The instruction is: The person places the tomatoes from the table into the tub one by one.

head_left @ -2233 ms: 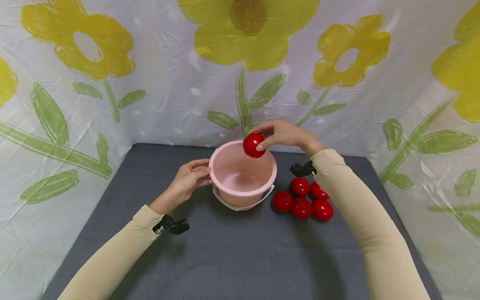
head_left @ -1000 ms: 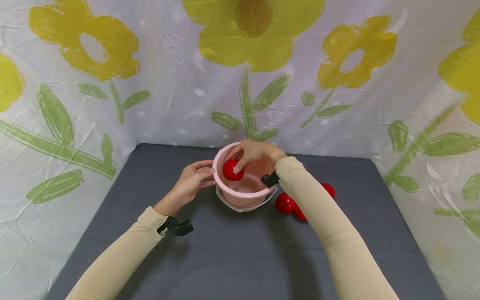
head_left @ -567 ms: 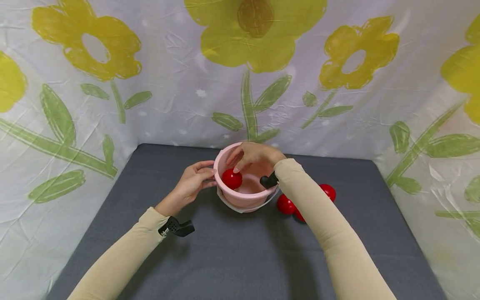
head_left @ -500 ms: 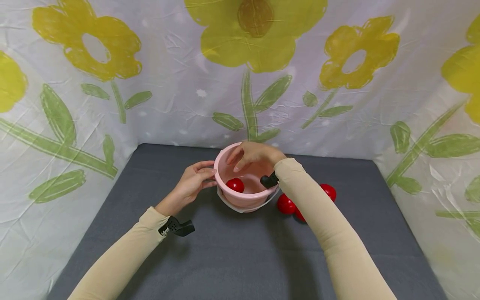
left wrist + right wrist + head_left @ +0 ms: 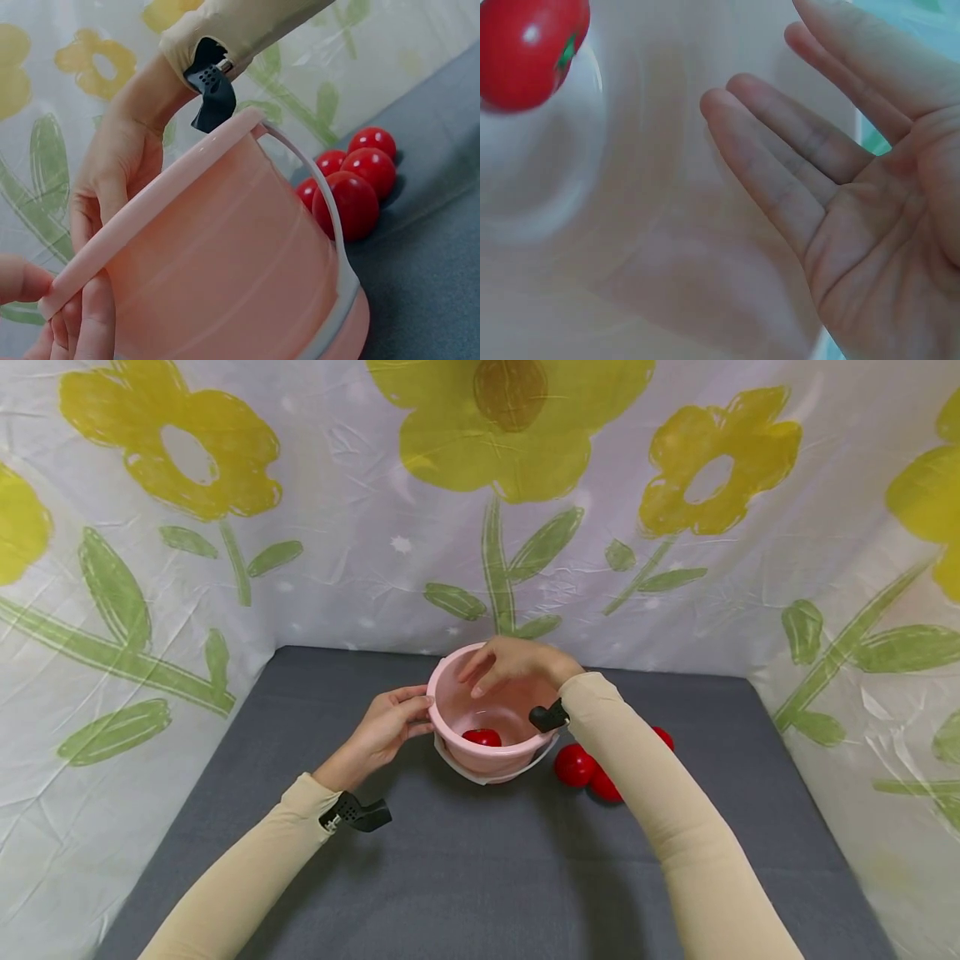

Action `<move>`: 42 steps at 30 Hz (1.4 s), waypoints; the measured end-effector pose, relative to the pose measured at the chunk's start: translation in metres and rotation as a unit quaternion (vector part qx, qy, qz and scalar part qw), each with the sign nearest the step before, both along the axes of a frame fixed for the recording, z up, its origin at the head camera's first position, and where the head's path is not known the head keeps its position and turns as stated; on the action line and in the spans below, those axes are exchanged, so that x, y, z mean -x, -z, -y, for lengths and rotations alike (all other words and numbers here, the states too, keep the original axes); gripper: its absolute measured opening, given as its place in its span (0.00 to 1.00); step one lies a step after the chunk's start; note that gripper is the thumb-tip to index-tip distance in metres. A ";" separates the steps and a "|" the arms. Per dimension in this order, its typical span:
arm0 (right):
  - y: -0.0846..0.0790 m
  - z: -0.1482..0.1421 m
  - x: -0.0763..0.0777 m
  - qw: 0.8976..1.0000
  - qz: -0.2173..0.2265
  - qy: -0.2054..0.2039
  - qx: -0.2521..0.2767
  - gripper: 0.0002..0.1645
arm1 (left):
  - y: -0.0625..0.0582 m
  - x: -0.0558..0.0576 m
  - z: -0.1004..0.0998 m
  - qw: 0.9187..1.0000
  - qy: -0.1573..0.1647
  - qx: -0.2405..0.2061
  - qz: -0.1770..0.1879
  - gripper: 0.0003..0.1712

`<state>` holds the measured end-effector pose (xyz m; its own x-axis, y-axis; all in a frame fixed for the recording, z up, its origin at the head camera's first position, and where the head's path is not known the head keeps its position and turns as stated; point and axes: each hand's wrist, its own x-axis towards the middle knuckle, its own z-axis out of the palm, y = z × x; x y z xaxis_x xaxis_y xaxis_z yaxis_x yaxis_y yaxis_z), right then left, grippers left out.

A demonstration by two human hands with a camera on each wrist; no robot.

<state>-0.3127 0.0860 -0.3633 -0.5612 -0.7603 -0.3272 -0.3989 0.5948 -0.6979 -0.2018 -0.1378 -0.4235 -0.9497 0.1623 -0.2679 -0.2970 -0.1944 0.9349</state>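
Note:
A pink bucket (image 5: 495, 765) with a white handle stands upright on the cloth. My left hand (image 5: 384, 723) pinches its left rim, thumb on one side and fingers beneath in the left wrist view. One red tomato (image 5: 482, 738) lies inside, partly hidden by the near rim; the right wrist view shows a green stem mark on this tomato (image 5: 529, 56). Over the bucket's mouth, my right hand (image 5: 516, 664) has its fingers loosely extended and holds nothing, apart from the tomato.
To the right of the bucket several more tomatoes (image 5: 351, 204) sit clustered on the dark grey cloth (image 5: 465, 868), partly covered by my right forearm in the head view. Behind stands a white curtain (image 5: 337, 552) printed with yellow flowers.
My right hand has carried a tomato down into the bucket and let it go. The tomato has dropped to the bottom and rolled slightly right; the right hand has since risen a little.

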 end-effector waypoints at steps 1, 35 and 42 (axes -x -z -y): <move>-0.002 -0.002 0.000 1.000 -0.003 -0.001 0.003 0.24 | 0.000 0.000 0.000 1.000 0.001 -0.002 0.001 0.28; -0.008 -0.163 -0.017 0.985 -0.023 0.159 0.055 0.28 | 0.000 -0.001 0.002 1.000 -0.001 0.010 -0.005 0.28; 0.036 -0.190 -0.027 0.987 -0.007 0.155 0.040 0.32 | 0.005 0.000 0.002 1.000 -0.007 0.011 0.001 0.27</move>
